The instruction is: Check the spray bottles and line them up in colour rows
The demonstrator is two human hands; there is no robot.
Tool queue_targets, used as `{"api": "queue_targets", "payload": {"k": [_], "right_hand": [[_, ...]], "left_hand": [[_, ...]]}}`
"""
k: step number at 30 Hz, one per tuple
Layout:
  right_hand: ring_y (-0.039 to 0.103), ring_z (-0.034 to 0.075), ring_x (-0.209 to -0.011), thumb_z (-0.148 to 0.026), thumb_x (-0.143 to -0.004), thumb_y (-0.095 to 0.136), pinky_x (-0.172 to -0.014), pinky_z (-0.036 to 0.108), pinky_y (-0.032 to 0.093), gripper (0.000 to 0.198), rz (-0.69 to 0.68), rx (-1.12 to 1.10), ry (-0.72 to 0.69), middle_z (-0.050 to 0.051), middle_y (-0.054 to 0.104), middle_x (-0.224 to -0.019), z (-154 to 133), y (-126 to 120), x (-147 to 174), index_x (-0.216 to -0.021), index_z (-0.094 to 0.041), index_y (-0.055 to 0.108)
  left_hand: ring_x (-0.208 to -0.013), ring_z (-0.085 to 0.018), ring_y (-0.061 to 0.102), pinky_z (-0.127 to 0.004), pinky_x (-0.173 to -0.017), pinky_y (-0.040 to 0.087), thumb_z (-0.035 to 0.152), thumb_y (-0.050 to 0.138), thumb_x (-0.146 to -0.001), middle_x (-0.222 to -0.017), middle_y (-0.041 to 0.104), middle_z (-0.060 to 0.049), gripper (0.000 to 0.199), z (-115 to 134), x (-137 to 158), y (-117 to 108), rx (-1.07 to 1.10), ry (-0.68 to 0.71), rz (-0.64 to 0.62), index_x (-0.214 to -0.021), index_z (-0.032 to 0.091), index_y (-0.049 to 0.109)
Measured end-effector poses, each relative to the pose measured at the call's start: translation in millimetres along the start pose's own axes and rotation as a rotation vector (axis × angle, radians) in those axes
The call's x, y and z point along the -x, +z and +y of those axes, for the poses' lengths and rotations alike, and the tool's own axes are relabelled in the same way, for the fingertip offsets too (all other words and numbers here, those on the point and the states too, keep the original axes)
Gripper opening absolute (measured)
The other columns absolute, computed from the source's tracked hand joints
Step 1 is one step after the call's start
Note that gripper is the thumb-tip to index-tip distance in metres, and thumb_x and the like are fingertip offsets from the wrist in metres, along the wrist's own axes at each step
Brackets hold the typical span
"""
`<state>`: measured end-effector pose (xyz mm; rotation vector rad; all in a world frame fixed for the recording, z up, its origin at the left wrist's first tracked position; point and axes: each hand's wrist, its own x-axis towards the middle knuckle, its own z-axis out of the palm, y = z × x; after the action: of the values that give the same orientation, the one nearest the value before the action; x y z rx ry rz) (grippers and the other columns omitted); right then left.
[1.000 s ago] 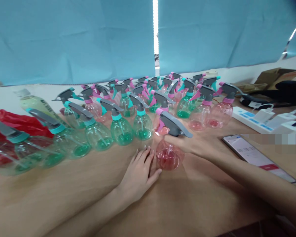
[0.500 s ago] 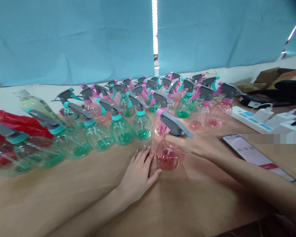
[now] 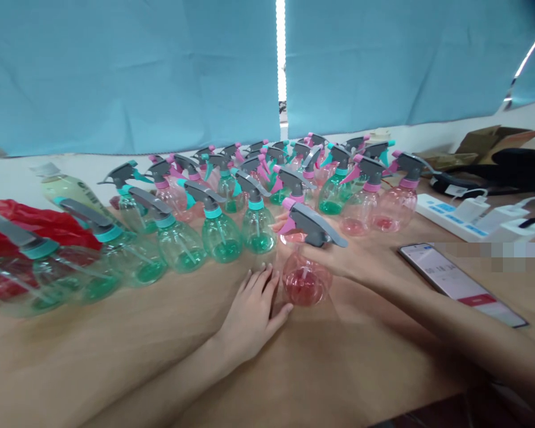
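A pink spray bottle [image 3: 307, 284] stands upright in front of me, with a grey and pink trigger head and a little liquid inside. My right hand [image 3: 334, 255] is behind its neck, partly hidden by the head. The fingertips stick out to the left past the trigger, stretched and apart. My left hand [image 3: 252, 309] lies flat on the table just left of this bottle, fingers spread, holding nothing. Beyond my left fingertips stands a green spray bottle [image 3: 258, 229], and another green spray bottle [image 3: 222, 238] is beside it.
More green and pink spray bottles crowd toward the wall; a green row runs left. A red plastic bag [image 3: 71, 229] and a pale drink bottle [image 3: 69, 187] are at left. A phone [image 3: 459, 282], a white power strip [image 3: 448, 217] and a cardboard box [image 3: 485, 142] are at right.
The fingers of my right hand have straightened from around the trigger and now reach out to the left. The pink bottle and my left hand stay in place; the view shifts slightly.
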<state>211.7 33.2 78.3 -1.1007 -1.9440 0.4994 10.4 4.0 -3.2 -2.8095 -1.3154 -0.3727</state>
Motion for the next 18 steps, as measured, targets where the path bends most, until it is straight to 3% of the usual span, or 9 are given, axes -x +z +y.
{"api": "queue_targets", "payload": {"k": [6, 11, 18], "right_hand": [[0.056, 0.016, -0.059, -0.052, -0.081, 0.057, -0.056, 0.03, 0.044, 0.036, 0.057, 0.103, 0.017, -0.001, 0.062, -0.071, 6, -4, 8, -0.108, -0.027, 0.06], [0.061, 0.019, -0.067, -0.05, -0.078, 0.063, -0.059, 0.032, 0.047, 0.039, 0.035, 0.218, 0.023, -0.001, 0.067, -0.078, 12, -14, 15, -0.112, -0.031, 0.062], [0.063, 0.031, -0.097, -0.05, -0.067, 0.075, -0.078, 0.044, 0.051, 0.053, 0.081, 0.336, -0.032, 0.005, 0.067, -0.106, 10, -6, 31, -0.114, -0.03, 0.06]], "left_hand": [[-0.134, -0.034, 0.041, -0.054, -0.107, 0.034, 0.047, 0.042, -0.097, -0.144, 0.045, -0.021, 0.055, 0, 0, 1, 0.01, -0.004, 0.004, -0.134, 0.007, 0.048], [-0.133, -0.035, 0.041, -0.054, -0.107, 0.034, 0.045, 0.044, -0.097, -0.144, 0.045, -0.021, 0.055, 2, -1, 0, 0.001, -0.007, -0.004, -0.135, 0.006, 0.048], [-0.133, -0.035, 0.042, -0.054, -0.106, 0.035, 0.044, 0.043, -0.098, -0.141, 0.049, -0.021, 0.05, 2, 0, 0, 0.025, 0.015, 0.034, -0.132, 0.008, 0.051]]}}
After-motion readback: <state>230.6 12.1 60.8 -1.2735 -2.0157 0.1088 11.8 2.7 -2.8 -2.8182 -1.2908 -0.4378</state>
